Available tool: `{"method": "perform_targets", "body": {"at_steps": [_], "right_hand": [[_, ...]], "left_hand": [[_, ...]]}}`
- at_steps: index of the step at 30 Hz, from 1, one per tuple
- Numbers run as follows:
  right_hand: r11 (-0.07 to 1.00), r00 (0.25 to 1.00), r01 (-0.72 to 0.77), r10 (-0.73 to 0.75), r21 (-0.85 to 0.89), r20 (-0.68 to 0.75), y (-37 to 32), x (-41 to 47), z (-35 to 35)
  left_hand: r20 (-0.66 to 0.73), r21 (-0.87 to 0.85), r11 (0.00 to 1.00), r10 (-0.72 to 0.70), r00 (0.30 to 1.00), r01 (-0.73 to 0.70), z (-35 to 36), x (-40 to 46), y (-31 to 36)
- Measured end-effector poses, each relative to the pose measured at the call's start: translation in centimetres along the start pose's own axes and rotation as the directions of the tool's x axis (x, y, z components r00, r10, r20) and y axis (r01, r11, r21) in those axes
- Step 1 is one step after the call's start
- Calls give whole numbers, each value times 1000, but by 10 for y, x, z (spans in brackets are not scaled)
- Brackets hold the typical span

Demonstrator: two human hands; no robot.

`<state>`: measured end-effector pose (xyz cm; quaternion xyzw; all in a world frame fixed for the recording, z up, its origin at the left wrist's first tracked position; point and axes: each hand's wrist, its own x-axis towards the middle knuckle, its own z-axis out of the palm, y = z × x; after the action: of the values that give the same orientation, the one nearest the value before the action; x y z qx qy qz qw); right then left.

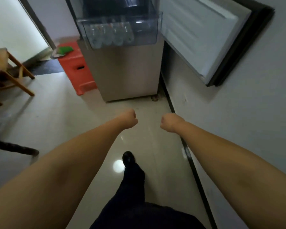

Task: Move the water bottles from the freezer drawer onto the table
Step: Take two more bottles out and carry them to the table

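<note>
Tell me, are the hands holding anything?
No. The left hand and right hand are empty fists; the clear plastic water bottles lie in the transparent freezer drawer.

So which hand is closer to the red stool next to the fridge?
Left. The left hand is out front, right of the red stool; the right hand is farther right.

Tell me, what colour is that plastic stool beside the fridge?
Red-orange stool, seen best in the head view.

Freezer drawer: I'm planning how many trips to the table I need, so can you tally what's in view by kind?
Water bottles lying in the pulled-out freezer drawer: 4
Hands, left hand and right hand, both fisted, holding nothing: 2
Total: 6
</note>
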<state>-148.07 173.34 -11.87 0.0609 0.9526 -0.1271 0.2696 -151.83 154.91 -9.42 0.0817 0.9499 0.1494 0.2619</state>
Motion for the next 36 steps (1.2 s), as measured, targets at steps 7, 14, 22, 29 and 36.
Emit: {"method": "perform_targets", "body": {"at_steps": [7, 14, 22, 29, 36], "right_hand": [[1000, 998, 19, -18, 20, -58, -41, 120, -93], [991, 981, 56, -32, 120, -192, -90, 213, -193], [954, 842, 251, -132, 164, -524, -130, 298, -284], [930, 732, 341, -169, 140, -660, -148, 391, -384], [974, 976, 215, -211, 69, -62, -143, 471, -411]], "left_hand": [[-63, -35, 999, 5, 998, -7, -88, 118, -20], [-197, -79, 994, 52, 979, -69, -193, 214, -35], [-470, -146, 967, 116, 875, -207, -271, 292, -24], [-675, -184, 952, 58, 735, -244, -362, 392, 3], [-173, -71, 970, -240, 955, 231, -372, 472, -11]]}}
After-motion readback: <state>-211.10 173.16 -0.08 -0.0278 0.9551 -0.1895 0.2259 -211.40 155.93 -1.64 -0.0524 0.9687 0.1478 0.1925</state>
